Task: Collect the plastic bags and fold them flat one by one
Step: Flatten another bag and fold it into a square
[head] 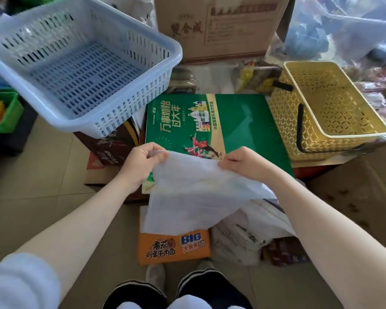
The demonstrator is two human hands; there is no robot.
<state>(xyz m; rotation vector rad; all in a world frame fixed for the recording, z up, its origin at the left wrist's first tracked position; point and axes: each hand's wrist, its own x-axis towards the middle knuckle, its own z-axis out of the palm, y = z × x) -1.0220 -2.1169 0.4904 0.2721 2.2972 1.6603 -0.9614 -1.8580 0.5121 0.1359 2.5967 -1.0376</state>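
Our left hand point(140, 162) and right hand point(243, 162) each pinch a top corner of the white plastic bag point(198, 197), fingers curled tight on its edge, the sheet hanging below them. To fold cleanly, we judge it best to keep that edge taut and level, then lay it on the green box point(243, 121) just beyond the fingers, more bags point(239, 237) waiting beneath.

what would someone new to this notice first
Probably the thin white plastic bag at centre, pinched by its top edge between the left hand and right hand. Behind it lies a green box, with a blue basket upper left and a yellow basket right.
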